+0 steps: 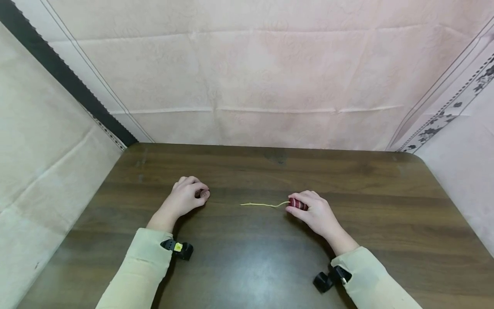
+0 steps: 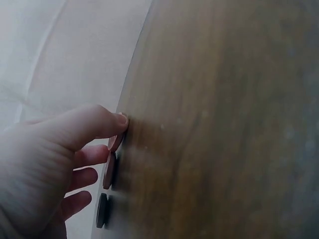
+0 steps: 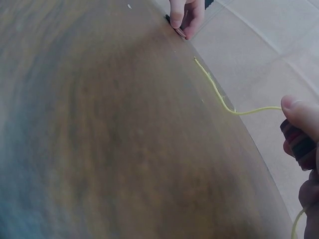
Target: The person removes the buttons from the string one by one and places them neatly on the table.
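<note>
My left hand (image 1: 187,196) (image 2: 45,154) pinches a flat reddish disc (image 2: 117,142) between thumb and finger at the tabletop. In the left wrist view, a second reddish disc (image 2: 108,172) and a dark disc (image 2: 101,211) are lined up beside it, near the other fingertips. My right hand (image 1: 316,214) (image 3: 309,119) grips a short stack of red and dark discs (image 1: 299,204) (image 3: 299,144). From the stack a yellow cord (image 1: 262,204) (image 3: 217,92) extends toward the left hand, its free end short of that hand. Another piece of cord hangs below the right hand in the right wrist view.
The brown wooden table (image 1: 247,171) spreads under both hands. Pale cloth (image 1: 247,73) hangs behind its far edge and on both sides. Each wrist wears a black strapped device, the left one (image 1: 184,250) and the right one (image 1: 323,281).
</note>
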A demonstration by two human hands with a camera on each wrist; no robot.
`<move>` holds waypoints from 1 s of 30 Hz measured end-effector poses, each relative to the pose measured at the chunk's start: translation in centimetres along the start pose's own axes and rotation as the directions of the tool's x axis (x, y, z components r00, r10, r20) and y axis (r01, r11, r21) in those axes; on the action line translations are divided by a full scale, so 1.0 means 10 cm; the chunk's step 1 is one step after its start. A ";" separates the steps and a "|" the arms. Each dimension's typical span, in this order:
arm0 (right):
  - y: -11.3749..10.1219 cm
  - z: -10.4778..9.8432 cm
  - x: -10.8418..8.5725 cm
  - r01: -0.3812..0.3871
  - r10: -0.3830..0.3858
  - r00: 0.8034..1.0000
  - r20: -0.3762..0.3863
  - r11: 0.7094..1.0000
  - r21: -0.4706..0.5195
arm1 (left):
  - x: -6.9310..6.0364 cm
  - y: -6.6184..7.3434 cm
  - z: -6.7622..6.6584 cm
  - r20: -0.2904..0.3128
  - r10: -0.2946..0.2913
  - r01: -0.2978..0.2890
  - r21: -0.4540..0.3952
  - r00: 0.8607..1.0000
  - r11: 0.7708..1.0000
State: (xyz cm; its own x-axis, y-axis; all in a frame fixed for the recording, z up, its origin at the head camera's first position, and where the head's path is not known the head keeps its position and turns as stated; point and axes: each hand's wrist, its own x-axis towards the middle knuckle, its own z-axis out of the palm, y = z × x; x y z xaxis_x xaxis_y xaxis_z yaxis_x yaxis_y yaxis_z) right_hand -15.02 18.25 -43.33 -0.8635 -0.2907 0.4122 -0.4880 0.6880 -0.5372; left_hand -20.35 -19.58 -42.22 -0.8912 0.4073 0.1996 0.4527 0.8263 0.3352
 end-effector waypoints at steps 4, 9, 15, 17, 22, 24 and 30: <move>-0.01 -0.01 0.00 -0.005 0.005 1.000 0.002 1.000 0.002 | 0.00 -0.01 0.00 -0.007 0.002 -0.002 0.004 1.000 1.000; -0.01 -0.02 0.00 -0.012 0.012 1.000 -0.001 1.000 0.005 | 0.01 0.00 -0.01 0.004 -0.003 0.003 0.007 1.000 1.000; -0.01 -0.02 -0.01 -0.025 0.025 1.000 0.010 1.000 0.011 | 0.02 0.03 -0.03 0.020 -0.008 0.007 0.008 1.000 1.000; -0.01 -0.02 -0.01 -0.025 0.025 1.000 0.010 1.000 0.011 | 0.03 0.05 -0.02 0.029 -0.012 0.012 0.001 1.000 1.000; -0.01 -0.02 -0.01 -0.037 0.037 0.999 0.016 0.999 0.002 | 0.06 0.16 0.00 0.006 -0.025 0.026 -0.063 1.000 0.998; -0.02 -0.02 -0.01 -0.049 0.049 0.999 0.022 0.999 0.000 | 0.08 0.22 0.02 -0.011 -0.027 0.026 -0.099 1.000 0.995; -0.01 0.00 -0.01 -0.067 0.067 0.997 0.030 0.998 -0.002 | 0.13 0.44 0.13 -0.002 -0.021 0.020 -0.196 1.000 0.980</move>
State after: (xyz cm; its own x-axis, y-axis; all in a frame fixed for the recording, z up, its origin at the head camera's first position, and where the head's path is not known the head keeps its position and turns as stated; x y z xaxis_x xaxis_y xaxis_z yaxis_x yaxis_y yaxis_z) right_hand -14.89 18.21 -43.25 -0.8975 -0.2643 0.3529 -0.4292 0.7074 -0.5616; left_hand -19.53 -14.86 -41.68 -0.9006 0.3889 0.1943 0.4312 0.7421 0.5131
